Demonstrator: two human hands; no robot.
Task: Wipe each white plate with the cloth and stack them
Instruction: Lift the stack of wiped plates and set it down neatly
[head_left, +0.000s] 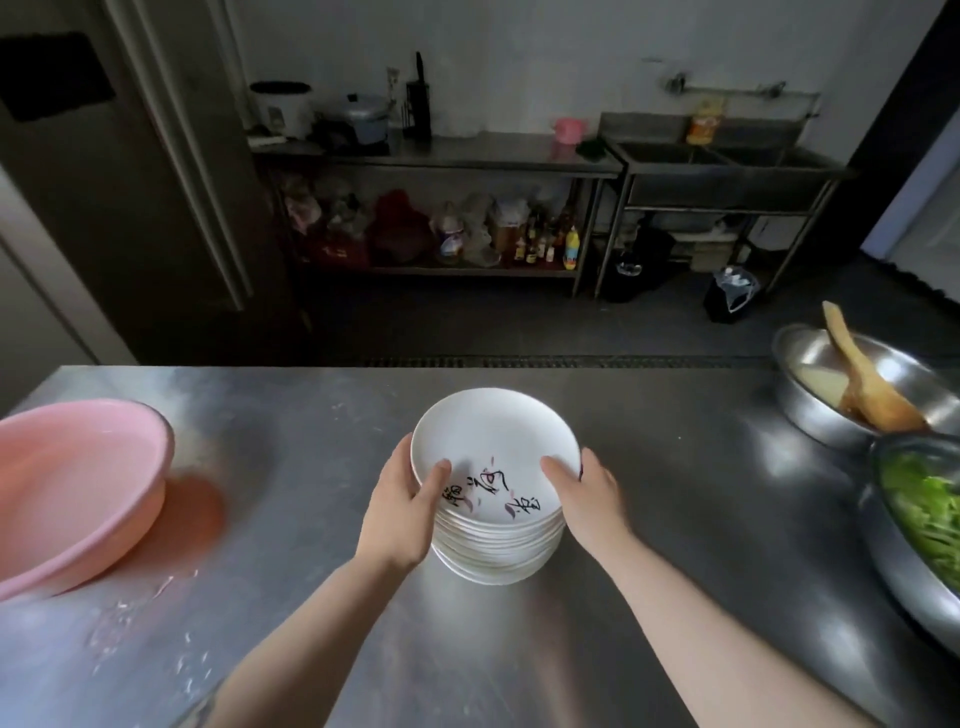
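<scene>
A: Two hands, one stack. The left hand (402, 506) has its grip clamped on the left side of the stack of white plates (496, 519), thumb hooked over the top rim, fingers curled beneath. The right hand (584, 493) does the same on the right side.

B: How many plates?

A: Roughly ten rims show at the stack's near edge; I cannot count them exactly. The stack sits at the middle of the steel desk (649, 441), and whether its base touches the surface I cannot tell.

B: And the look of them?

A: Shallow, round, glossy white. The top plate (493, 441) carries black brush characters and small purple petal marks on its near half.

B: Containers?

A: Three on the desk. One pink basin (78, 488) at the left edge, tilted, with nothing visible inside. One steel bowl (810, 395) at the far right holds a wooden spatula (867, 384) and something pale. Just nearer, a second steel bowl (904, 551) holds chopped green vegetables (924, 504).
</scene>
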